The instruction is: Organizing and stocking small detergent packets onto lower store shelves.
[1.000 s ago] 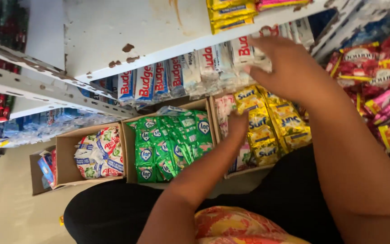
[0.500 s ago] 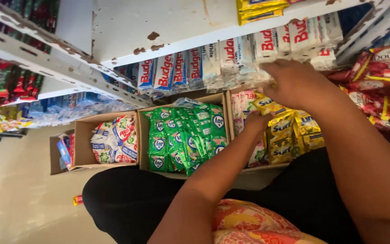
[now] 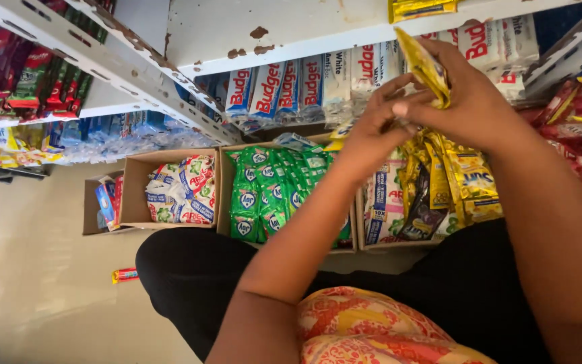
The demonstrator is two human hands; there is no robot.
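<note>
The fingers [image 3: 409,106] of both hands are closed on a yellow sachet strip [image 3: 426,66], held up before the white shelf [image 3: 318,30]. The right hand [image 3: 473,101] pinches it from 3 o'clock, the left hand [image 3: 372,131] from 7 o'clock. Below them, at 6 o'clock, is a cardboard box [image 3: 372,244] with more yellow sachets [image 3: 469,182]; a box of green packets [image 3: 271,192] lies at 8 o'clock

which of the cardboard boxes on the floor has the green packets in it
The middle box, between the box of white, red and green packets on its left and the box of yellow sachets below both hands. It alone is filled with green packets.
</note>
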